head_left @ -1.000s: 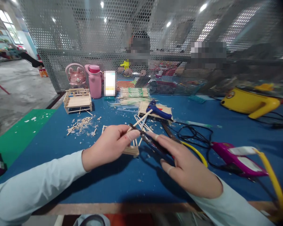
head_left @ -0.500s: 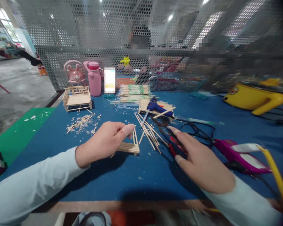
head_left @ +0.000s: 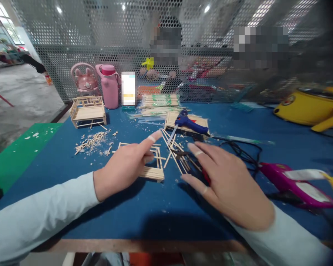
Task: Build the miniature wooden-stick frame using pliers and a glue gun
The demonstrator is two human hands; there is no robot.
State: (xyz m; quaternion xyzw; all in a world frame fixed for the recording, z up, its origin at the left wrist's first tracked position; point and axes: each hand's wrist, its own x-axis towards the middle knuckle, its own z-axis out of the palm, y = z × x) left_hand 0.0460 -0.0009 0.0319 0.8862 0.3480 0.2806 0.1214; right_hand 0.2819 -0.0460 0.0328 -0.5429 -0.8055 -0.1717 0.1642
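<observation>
In the head view, the frame (head_left: pixel 152 173) is lying on the table (head_left: pixel 113 221), partly hidden behind the left hand (head_left: pixel 124 162); loose sticks (head_left: pixel 172 155) are lying just to its right. Handling these well is probably calling for light fingers and an unbumped frame. The left hand is pointing its index finger toward the sticks; whether its bent fingers are gripping anything, I cannot tell. The right hand (head_left: pixel 227 184) is hovering palm down, thumb and fingers standing apart over the pliers (head_left: pixel 180 153).

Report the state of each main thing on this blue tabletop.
Pliers: beneath right hand, partly hidden
Stick frame: partly covered by left hand
Loose sticks: scattered, some crossing
Glue gun: lying on wooden panel
Pink bottle: upright, capped
Screen: upright, lit
Stick bundle: wrapped
Toy bench: standing upright
</observation>
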